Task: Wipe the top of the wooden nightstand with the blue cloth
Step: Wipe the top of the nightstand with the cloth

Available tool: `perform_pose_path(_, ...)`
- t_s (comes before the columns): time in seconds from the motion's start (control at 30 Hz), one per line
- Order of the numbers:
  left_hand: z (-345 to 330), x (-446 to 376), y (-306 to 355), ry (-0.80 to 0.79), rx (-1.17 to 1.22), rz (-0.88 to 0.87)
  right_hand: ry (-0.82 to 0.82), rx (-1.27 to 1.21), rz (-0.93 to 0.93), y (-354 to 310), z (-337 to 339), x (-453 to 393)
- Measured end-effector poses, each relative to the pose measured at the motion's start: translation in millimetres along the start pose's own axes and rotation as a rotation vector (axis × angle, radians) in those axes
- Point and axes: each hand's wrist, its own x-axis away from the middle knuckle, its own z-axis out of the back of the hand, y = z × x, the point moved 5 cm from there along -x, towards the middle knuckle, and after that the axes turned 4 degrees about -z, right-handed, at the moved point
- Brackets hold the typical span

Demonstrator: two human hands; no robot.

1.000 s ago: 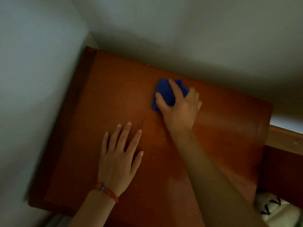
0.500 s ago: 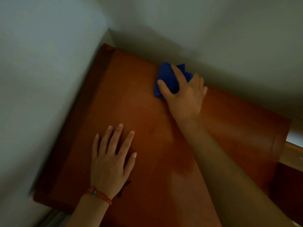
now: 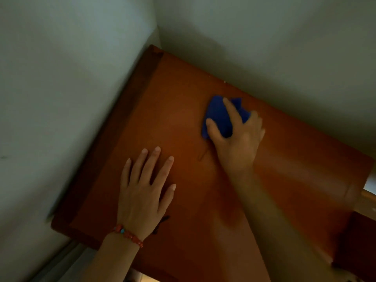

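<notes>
The reddish-brown wooden nightstand (image 3: 179, 110) fills the middle of the head view, set into a room corner. A folded blue cloth (image 3: 218, 116) lies on its top toward the back edge. My right hand (image 3: 238, 139) presses down on the cloth, thumb and forefinger spread over it, covering its near part. My left hand (image 3: 144, 192) rests flat on the wood nearer to me, fingers apart and holding nothing. A red bead bracelet is on its wrist.
Pale walls (image 3: 61, 98) meet in a corner directly behind and to the left of the nightstand. A darker wooden piece (image 3: 356, 241) stands to the right of it. A short dark scratch (image 3: 203, 154) marks the top between my hands.
My right hand has pulled the cloth back from the wall edge toward the middle of the top, after pushing it away. My left hand stays flat on the wood.
</notes>
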Motion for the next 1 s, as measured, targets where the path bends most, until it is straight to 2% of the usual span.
perform_pose_path(0.1, 3, 10, -5, -0.011, -0.001, 0.023, -0.071, 0.014, -0.013, -2, 1, 51)
perform_pose_path(0.27, -2, 22, -14, -0.055, -0.034, 0.017, -0.036, 0.031, 0.0, -7, -4, 2)
perform_pose_path(0.37, -4, 21, -14, -0.019, -0.044, 0.0, 0.023, 0.026, -0.038, -9, -8, -5)
perform_pose_path(0.47, -1, 22, -11, 0.014, -0.017, -0.001, 0.021, 0.031, 0.001, -8, -3, 42)
perform_pose_path(0.6, 7, 29, -9, 0.017, -0.002, -0.023, -0.074, 0.076, 0.029, -8, 1, 120)
perform_pose_path(0.87, 13, 73, -29, -0.001, -0.006, -0.02, 0.074, 0.074, -0.105, -15, -8, 53)
perform_pose_path(1.0, 10, 84, -40, -0.036, -0.014, -0.022, 0.023, 0.008, -0.086, -20, -10, 139)
